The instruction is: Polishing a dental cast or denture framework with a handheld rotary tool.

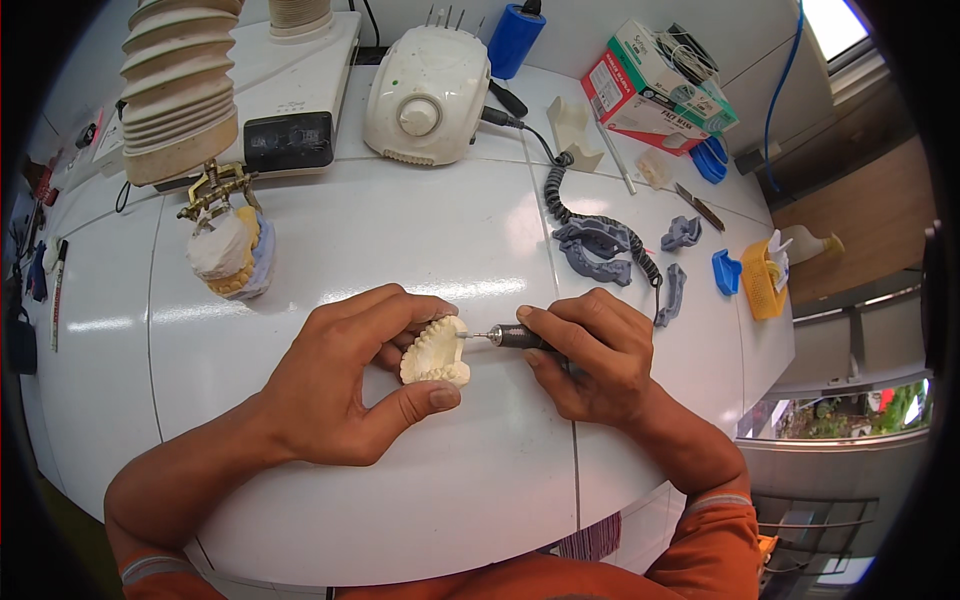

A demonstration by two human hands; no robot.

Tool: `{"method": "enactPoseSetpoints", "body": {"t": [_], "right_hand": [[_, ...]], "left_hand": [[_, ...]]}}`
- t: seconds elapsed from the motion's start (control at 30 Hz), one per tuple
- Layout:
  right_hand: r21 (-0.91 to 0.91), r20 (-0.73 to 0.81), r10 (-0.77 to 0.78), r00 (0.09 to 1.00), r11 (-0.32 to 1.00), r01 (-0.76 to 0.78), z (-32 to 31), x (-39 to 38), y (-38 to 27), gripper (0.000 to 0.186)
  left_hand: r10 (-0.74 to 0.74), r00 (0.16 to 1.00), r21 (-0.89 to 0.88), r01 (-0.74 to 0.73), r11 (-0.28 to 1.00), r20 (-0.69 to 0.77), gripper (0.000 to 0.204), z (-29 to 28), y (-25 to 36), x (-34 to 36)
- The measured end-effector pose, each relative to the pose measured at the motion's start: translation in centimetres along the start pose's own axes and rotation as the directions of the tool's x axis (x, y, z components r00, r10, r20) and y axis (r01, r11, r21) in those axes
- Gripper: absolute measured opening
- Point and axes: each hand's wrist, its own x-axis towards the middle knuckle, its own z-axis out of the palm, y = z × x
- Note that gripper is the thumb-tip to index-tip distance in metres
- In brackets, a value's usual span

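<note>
Left grip [335, 375] clasps a cream plaster horseshoe-shaped dental cast [433, 352]; right grip [603, 352] pinches a black-and-silver cylindrical handpiece [516, 337], long axis pointing left at the cast.

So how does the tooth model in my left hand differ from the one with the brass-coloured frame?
The held model is in your left hand; the framed model is on the table. The held model is cream all over; the framed model mixes white, yellow and bluish parts. Both are dental models.
</note>
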Motion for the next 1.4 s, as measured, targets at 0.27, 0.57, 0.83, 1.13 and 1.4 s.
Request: {"method": "enactPoseSetpoints", "body": {"t": [0.27, 0.57, 0.83, 1.13, 1.4], "right_hand": [[0.01, 0.018, -0.014, 1.0, 1.0, 0.013, -0.05, -0.03, 0.01, 0.048], [0.0, 0.007, -0.014, 1.0, 1.0, 0.014, -0.11, 0.14, -0.07, 0.046], [-0.005, 0.003, -0.005, 1.0, 1.0, 0.005, -0.09, -0.03, -0.02, 0.047], [-0.025, -0.025, -0.001, 1.0, 1.0, 0.001, 0.19, -0.09, 0.08, 0.048], [-0.002, 0.005, -0.022, 1.0, 1.0, 0.022, -0.05, 0.07, -0.12, 0.048]], "left_hand": [[0.004, 1.0, -0.006, -0.004, 1.0, -0.002, 0.061, 0.04, -0.09, -0.06], [-0.003, 1.0, 0.012, 0.003, 1.0, 0.006, 0.06, -0.04, -0.03, -0.02], [0.005, 1.0, 0.014, -0.005, 1.0, 0.002, 0.061, 0.01, -0.06, 0.0], [0.007, 1.0, 0.0, -0.007, 1.0, -0.014, 0.061, 0.1, -0.12, 0.02], [-0.015, 1.0, -0.015, 0.014, 1.0, -0.02, 0.063, 0.15, -0.01, 0.1]]}}
